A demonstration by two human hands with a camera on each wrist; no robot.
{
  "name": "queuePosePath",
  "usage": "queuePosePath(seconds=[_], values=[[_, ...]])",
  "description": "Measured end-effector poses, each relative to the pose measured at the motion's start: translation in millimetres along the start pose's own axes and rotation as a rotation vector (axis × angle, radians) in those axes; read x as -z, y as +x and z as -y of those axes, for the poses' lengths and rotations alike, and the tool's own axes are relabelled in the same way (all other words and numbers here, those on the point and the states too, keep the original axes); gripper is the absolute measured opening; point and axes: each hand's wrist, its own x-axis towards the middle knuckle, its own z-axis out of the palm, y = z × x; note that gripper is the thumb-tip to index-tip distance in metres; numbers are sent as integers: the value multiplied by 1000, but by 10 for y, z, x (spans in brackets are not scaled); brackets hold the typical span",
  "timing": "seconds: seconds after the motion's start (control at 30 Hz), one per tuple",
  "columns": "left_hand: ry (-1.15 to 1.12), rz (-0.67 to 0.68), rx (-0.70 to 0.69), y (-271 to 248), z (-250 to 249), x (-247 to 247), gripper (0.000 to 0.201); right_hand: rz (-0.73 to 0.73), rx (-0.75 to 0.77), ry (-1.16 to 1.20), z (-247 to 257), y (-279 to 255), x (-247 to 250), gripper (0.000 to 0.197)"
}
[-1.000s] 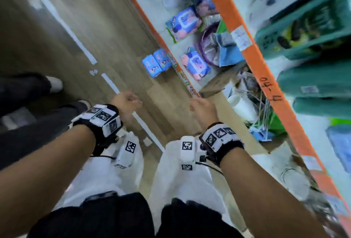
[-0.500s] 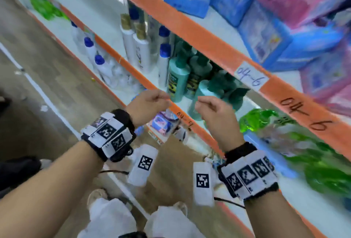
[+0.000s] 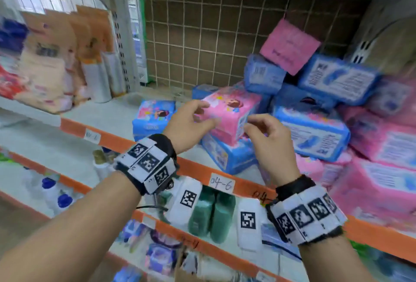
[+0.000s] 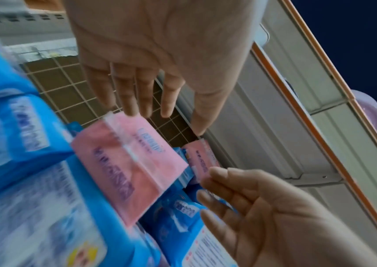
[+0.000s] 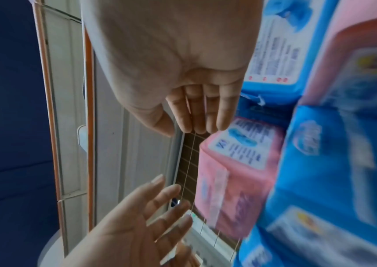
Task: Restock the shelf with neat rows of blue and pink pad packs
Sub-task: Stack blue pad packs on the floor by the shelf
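Note:
Blue and pink pad packs lie in a jumbled heap [image 3: 326,124] on the right half of the upper shelf. At the heap's left end a pink pack [image 3: 229,113] rests tilted on a blue pack [image 3: 225,158]. My left hand [image 3: 191,124] hovers at its left side and my right hand [image 3: 267,137] at its right corner, both with loose, spread fingers and nothing in them. In the left wrist view the left fingers [image 4: 132,101] end just short of the pink pack [image 4: 125,166]. Whether either hand touches it is unclear. The right wrist view shows straight right fingers [image 5: 201,115] beside a pink pack [image 5: 235,171].
A single blue pack [image 3: 154,119] lies flat left of the heap, with bare shelf board [image 3: 101,119] beyond it. Orange and cream bags [image 3: 56,68] stand further left. A wire grid [image 3: 191,34] backs the shelf. Green bottles [image 3: 209,214] stand on the shelf below the orange edge [image 3: 198,169].
The view swung up from the floor, past the bottle shelf, to the pad shelf. Both hands rose with it and went from curled to loosely spread around the pink pack.

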Motion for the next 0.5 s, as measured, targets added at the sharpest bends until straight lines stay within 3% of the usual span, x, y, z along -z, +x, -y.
queuePosePath(seconds=[0.13,0.27,0.4,0.5], values=[[375,45,-93,429,-211,-119,77,-84,90,-208,103,386,63,14],[757,259,-62,693,-265,-364,83,-77,44,-405,84,759,181,24],[817,253,-21,768,-155,-451,80,-90,-11,-486,73,1119,226,29],[802,198,19,761,-112,-461,77,-81,-176,-418,74,1422,140,60]])
